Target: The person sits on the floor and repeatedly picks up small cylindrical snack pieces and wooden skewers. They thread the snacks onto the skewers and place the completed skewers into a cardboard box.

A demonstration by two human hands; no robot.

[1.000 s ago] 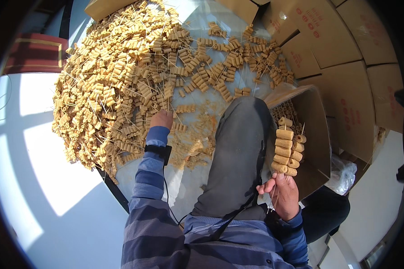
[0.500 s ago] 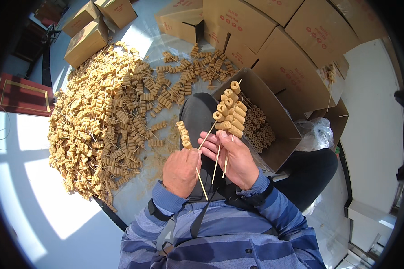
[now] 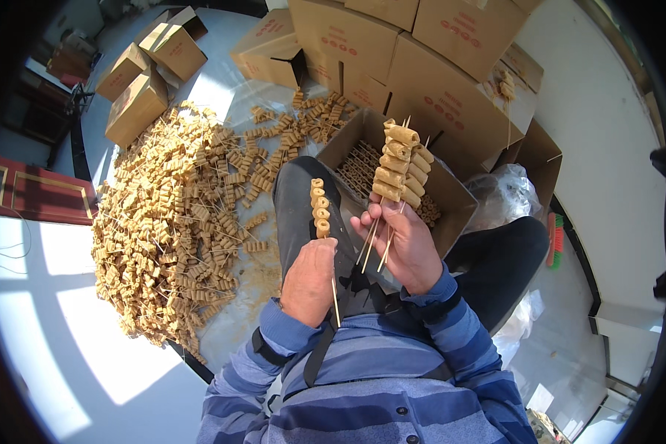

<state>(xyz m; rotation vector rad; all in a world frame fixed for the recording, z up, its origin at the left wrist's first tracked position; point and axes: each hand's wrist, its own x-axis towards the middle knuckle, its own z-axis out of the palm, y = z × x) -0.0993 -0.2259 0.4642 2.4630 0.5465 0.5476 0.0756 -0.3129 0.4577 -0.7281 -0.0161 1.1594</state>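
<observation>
My left hand (image 3: 310, 281) is closed around the stick of one skewer (image 3: 320, 209), which stands upright with several tan rolled pieces threaded above my fist. The bare stick end sticks out below it. To its right, my right hand (image 3: 405, 248) grips a bunch of skewers (image 3: 398, 164) by their sticks, rolls upward and packed side by side. Their thin stick ends fan out below the palm. Just behind this bunch, an open cardboard box (image 3: 455, 198) holds many skewers laid in rows, partly hidden by the bunch and my right hand.
A large heap of loose skewers (image 3: 170, 237) covers the floor at left, with a scattered trail running back. Stacked cartons (image 3: 348, 41) stand behind the open box. Clear plastic bags (image 3: 502, 198) and a red-green brush (image 3: 555, 240) lie at right.
My hands have moved apart. The bunch in my right hand has turned and risen slightly, and a stick that ran between my hands now lies with it. The head view has shifted.
</observation>
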